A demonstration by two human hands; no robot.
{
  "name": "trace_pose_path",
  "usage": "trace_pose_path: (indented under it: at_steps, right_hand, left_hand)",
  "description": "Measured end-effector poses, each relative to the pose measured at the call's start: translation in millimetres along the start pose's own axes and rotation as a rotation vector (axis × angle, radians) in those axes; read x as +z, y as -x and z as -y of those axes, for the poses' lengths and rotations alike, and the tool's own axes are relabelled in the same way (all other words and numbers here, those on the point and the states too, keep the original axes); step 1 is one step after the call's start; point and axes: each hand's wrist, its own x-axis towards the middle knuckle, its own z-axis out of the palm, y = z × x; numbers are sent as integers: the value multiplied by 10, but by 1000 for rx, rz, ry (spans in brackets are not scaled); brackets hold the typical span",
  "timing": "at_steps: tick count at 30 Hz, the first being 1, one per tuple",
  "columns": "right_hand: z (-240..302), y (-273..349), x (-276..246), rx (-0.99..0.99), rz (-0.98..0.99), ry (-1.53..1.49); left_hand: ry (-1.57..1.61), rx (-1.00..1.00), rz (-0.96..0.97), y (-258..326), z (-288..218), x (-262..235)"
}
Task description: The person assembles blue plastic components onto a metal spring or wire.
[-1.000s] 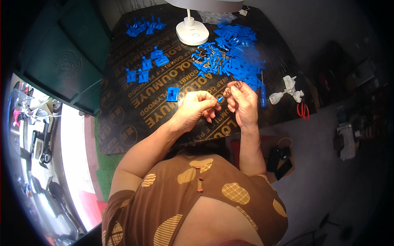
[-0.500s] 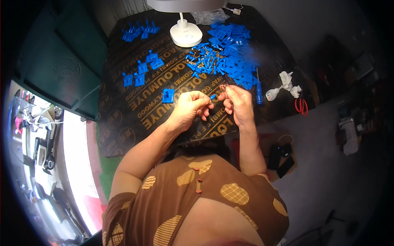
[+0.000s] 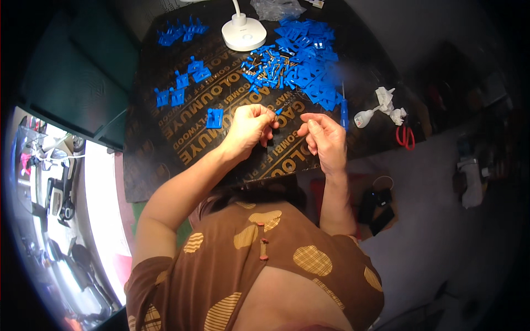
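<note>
Between the pinched thumb and fingers of my left hand (image 3: 249, 128) a small pointed blue plastic piece (image 3: 279, 111) sticks out; the rest of it is covered. My right hand (image 3: 327, 140) is a short way to the right, thumb and fingertips drawn together; whatever they may hold is too small to make out. Left of my left hand lies one blue plastic plate with an upright part (image 3: 215, 118). Beyond both hands is a heap of small blue pieces with metal bits (image 3: 270, 69), running into a pile of flat blue plates (image 3: 309, 60).
Several blue assemblies stand in groups, nearer (image 3: 182, 80) and far left (image 3: 183, 31). A white lamp (image 3: 243, 36) and a clear plastic bag (image 3: 276, 9) are at the back. A blue-handled screwdriver (image 3: 344, 113), crumpled white paper (image 3: 385, 99) and red-handled scissors (image 3: 405, 138) lie right.
My right hand has drawn away from my left, widening the gap between them. My left hand keeps its pinch on the blue piece. The whole view has shifted slightly.
</note>
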Motion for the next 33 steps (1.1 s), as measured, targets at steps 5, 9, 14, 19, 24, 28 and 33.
trace_pose_path:
  at_steps: [5,9,14,19,24,28,33]
  right_hand:
    - [-48,-16,-87,-13,8,-6]
    - [-49,-43,-82,-16,-4,21]
    - [-45,-53,-87,-23,-5,43]
    - [-64,-81,-105,-23,17,47]
    - [-59,-107,-126,8,32,37]
    - [-60,-86,-143,4,50,1]
    - [-53,-67,-161,19,66,3]
  left_hand:
    - [23,13,-26,-66,7,49]
    - [29,20,-41,-93,4,49]
    - [-40,-36,-87,-137,-42,104]
    - [-73,-93,-131,-164,-62,146]
    - [-108,-100,-157,-180,-77,186]
    - [-103,-118,-175,-183,-92,192]
    - [-181,-136,-214,-201,-93,214]
